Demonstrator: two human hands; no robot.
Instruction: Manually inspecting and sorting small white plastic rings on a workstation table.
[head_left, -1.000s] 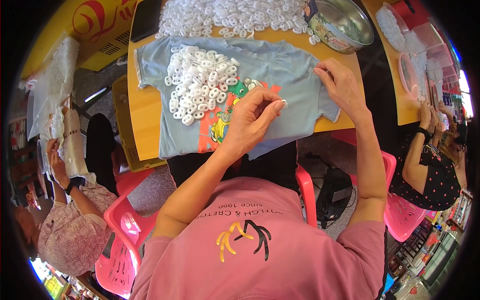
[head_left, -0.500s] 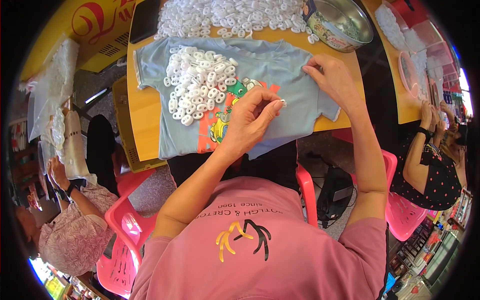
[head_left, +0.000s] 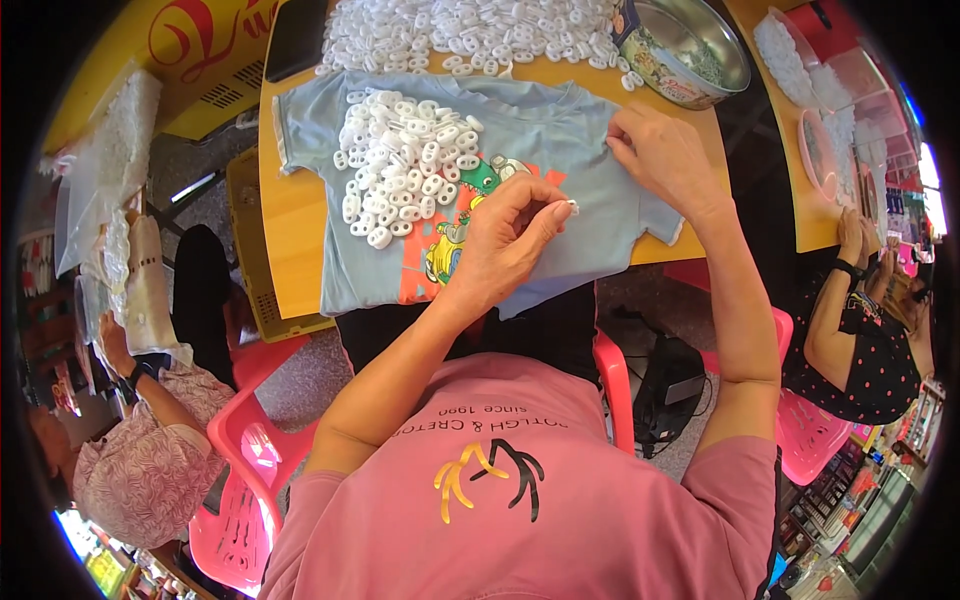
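Over a pale blue T-shirt (head_left: 580, 235) spread on the table, my left hand (head_left: 508, 240) is closed. A small white plastic piece (head_left: 573, 207) pokes out between its thumb and index fingertip. Farther right, my right hand (head_left: 672, 160) hovers over the shirt's right side with thumb and fingers bent together. Whatever its fingertips may pinch is too small to make out. To the left of my left hand lies a pile of white oval two-hole plastic pieces (head_left: 405, 160), resting on the shirt beside its printed cartoon picture.
A bigger heap of the white pieces (head_left: 460, 35) covers the table's far side. Beside it stands a round tin (head_left: 685, 85) with small metallic bits inside. A dark flat object (head_left: 297, 40) lies at the far left corner. Co-workers sit at both sides, near pink plastic chairs (head_left: 240, 500).
My right hand has shifted very slightly, its fingers curling a little more at the shirt's right side. My left hand keeps its pinch on the white piece. The view has moved slightly.
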